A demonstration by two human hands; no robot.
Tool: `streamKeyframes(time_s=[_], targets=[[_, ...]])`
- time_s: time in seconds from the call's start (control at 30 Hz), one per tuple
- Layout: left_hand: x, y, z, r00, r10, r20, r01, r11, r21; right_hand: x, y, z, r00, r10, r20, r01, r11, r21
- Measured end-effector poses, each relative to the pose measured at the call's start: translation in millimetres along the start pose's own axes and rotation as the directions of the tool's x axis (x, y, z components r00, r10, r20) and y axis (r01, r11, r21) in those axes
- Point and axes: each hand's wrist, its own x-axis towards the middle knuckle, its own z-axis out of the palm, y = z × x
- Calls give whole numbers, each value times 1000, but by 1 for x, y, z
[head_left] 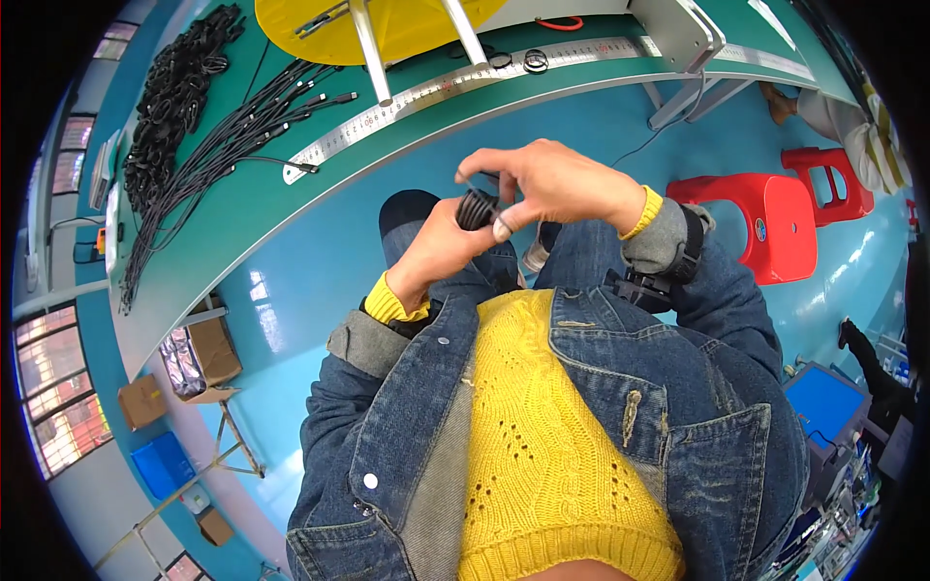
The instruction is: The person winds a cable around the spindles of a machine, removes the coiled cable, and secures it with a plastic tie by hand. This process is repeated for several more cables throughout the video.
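Observation:
A coiled black cable (475, 207) is gripped in my left hand (431, 247), with the fingers wrapped round it, above my lap and just off the bench's front edge. My right hand (572, 184) is closed in a pinch at the coil's right side. A thin dark strand runs between its thumb and forefinger; whether it is the cable's end or a tie I cannot tell. On the green bench (232, 208) lies a bundle of loose straight black cables (232, 131). Behind it is a heap of coiled black cables (184, 92).
A long steel ruler (436, 89) runs along the bench's front edge. Beyond it are a yellow round plate (407, 34) with metal rods, black rings (535, 62) and a grey metal bracket (683, 34). Red stools (785, 228) stand right; cardboard boxes (213, 353) sit lower left.

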Motion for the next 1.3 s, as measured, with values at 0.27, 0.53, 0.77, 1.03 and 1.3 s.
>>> streamKeyframes(time_s=[0.27, 0.53, 0.77, 1.03, 1.3], targets=[[1, -8, -7, 1000, -9, -5, 9, 996, -92, 9, 10, 27, 995, 86, 57, -97, 964, 247], [-6, -16, -28, 928, 204, 311, 164, 525, -835, -2, 37, 25, 899, 438, -21, -122, 296, 947], [-5, -27, -22, 868, 252, 427, 333, 343, -879, 13, 20, 7, 918, 396, 14, -330, 745, 579], [-5, -12, -3, 988, -99, 115, 123, 968, -220, 38, -4, 34, 982, 189, 15, -185, 973, -141], [15, -69, 2, 985, 128, -112, -100, 969, 224, 31, 21, 82, 976, 142, -168, -187, 938, -290]])
